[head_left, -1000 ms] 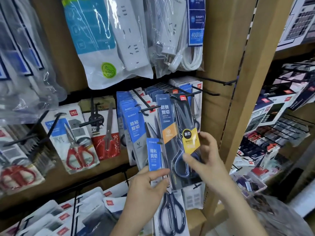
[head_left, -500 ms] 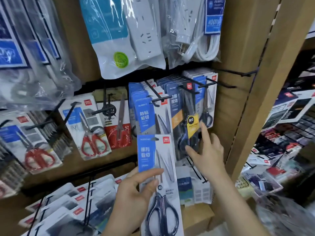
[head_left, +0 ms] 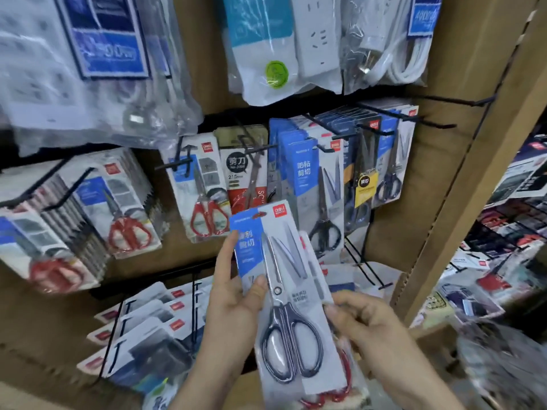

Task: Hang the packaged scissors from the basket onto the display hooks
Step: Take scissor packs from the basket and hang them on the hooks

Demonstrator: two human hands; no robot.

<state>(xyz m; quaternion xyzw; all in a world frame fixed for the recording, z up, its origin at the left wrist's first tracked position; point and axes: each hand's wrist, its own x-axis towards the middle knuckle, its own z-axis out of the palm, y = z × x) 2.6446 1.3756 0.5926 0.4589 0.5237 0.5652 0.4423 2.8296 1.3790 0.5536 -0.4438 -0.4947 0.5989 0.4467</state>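
Note:
A packaged pair of dark-handled scissors (head_left: 284, 294) on a blue and white card is held in front of the display, tilted a little left. My left hand (head_left: 236, 300) grips its left edge, thumb on the front. My right hand (head_left: 361, 318) pinches the right edge near the handles; more packs seem to lie behind the front one. Black display hooks (head_left: 322, 147) jut from the board above, most loaded with scissor packs (head_left: 313, 184). One bare hook (head_left: 453, 100) sticks out at the upper right. The basket is not in view.
Bagged power strips (head_left: 296, 45) hang along the top row. Red-handled scissor packs (head_left: 204, 196) hang at left. Lower hooks carry more carded goods (head_left: 148, 329). A cardboard upright (head_left: 461, 208) divides this bay from shelves of boxes on the right.
My right hand left the hanging packs and came down to the right edge of the held pack. The pack rose toward the middle, and the view swung left and nearer.

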